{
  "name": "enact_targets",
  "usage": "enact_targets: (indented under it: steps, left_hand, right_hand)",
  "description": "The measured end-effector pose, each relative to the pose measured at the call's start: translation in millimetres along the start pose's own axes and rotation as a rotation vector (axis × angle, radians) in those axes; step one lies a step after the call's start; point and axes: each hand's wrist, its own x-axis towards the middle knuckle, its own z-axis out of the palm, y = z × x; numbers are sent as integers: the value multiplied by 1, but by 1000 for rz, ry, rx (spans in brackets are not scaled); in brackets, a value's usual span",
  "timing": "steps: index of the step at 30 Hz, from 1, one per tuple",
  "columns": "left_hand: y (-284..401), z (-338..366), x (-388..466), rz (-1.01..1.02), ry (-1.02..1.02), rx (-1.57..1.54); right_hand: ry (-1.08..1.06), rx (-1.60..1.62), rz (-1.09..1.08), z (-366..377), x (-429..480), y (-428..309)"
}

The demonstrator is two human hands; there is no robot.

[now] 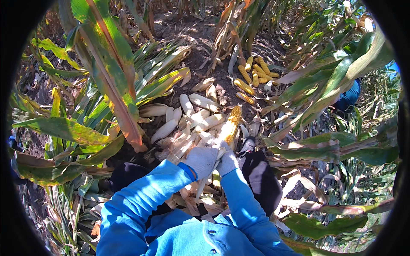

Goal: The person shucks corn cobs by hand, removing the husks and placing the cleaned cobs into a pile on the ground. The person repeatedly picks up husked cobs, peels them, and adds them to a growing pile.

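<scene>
A yellow ear of corn point(233, 123), its kernels bare towards the tip, points away from me between my knees. My right hand point(228, 159), in a pale knitted work glove, closes around the base of this ear. Against it, my left hand point(202, 160), gloved alike, is closed on the pale husk point(220, 153) at the ear's lower end. The fingertips of both hands are partly hidden. Loose dry husks point(181, 145) lie just beyond my left hand, beside several ears still in their husks point(205, 102).
Several bare yellow ears point(256, 73) lie heaped on the soil ahead, right of centre. Tall corn leaves point(105, 64) arch in from the left, and bent stalks point(339, 83) from the right. Parts of blue clothing point(349, 96) show behind the right-hand leaves.
</scene>
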Motion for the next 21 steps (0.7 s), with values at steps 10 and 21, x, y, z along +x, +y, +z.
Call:
enact_targets:
  steps: [10,21]
  left_hand:
    - [-64,-6,33,-520,209,-1166]
    - [-38,-37,14,-72,10,-272]
  right_hand:
    - [-6,-505,26,34,-50,5]
    - [-641,-2273,152,59,-82,14]
